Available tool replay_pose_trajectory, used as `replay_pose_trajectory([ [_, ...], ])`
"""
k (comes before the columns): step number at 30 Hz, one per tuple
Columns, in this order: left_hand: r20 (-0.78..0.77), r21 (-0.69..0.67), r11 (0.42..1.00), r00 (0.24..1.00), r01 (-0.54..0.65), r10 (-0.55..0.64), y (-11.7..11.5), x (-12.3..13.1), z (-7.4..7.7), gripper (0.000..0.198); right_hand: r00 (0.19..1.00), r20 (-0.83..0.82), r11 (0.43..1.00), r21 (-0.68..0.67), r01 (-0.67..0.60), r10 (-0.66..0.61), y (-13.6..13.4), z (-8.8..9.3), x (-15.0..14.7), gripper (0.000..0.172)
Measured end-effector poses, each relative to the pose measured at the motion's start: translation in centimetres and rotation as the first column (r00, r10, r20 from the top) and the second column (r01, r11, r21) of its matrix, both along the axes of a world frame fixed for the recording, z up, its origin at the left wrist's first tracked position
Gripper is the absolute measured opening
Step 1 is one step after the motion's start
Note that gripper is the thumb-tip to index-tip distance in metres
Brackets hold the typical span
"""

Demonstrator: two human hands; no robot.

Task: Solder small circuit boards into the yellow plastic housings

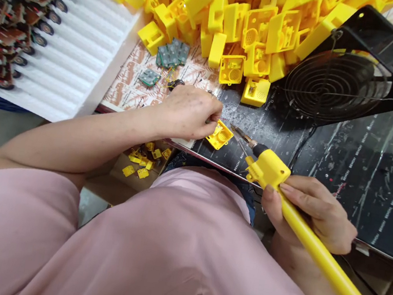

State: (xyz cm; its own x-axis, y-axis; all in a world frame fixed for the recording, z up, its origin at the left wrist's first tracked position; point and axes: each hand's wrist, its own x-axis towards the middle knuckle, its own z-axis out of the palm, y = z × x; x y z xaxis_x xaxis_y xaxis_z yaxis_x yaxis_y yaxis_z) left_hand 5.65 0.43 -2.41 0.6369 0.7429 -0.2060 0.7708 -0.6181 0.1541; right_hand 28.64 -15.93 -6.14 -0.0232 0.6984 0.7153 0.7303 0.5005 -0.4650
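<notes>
My right hand (314, 212) is wrapped round the handle of a yellow soldering gun (315, 239), tilted with its metal tip toward the left. Just left of that tip, a small open yellow plastic casing (221, 136) lies near the table's front edge. My left hand (194, 115) is closed in a pinch over the casing's left end. Whatever its fingertips hold is hidden from me. Small green circuit boards (172, 53) lie beyond my left hand, with thin wires and a black round part (175, 84) beside it.
Yellow casings (216, 49) are heaped at the back. A black fan (335, 84) stands at right on the dark mat (361, 182). On the left, a white ribbed foam tray (85, 52) sits beside many wired brown boards (5, 40). Below the table edge, a cardboard box (113, 182) holds yellow pieces.
</notes>
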Motion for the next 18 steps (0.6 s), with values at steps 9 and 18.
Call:
replay_pose_trajectory([
  [9, 0.247, -0.042, 0.999, 0.969, 0.031, -0.02, 0.4, -1.9, -0.9, 0.032, 0.992, -0.085, 0.996, -0.007, 0.092, -0.092, -0.1, -0.5, -0.5, 0.062],
  [18, 0.253, -0.138, 0.98, 0.962, 0.142, -0.104, 0.5, -3.0, -0.6, 0.02, 0.997, -0.08, 1.0, -0.004, 0.009, -0.01, -0.4, -0.2, 0.1, 0.066],
])
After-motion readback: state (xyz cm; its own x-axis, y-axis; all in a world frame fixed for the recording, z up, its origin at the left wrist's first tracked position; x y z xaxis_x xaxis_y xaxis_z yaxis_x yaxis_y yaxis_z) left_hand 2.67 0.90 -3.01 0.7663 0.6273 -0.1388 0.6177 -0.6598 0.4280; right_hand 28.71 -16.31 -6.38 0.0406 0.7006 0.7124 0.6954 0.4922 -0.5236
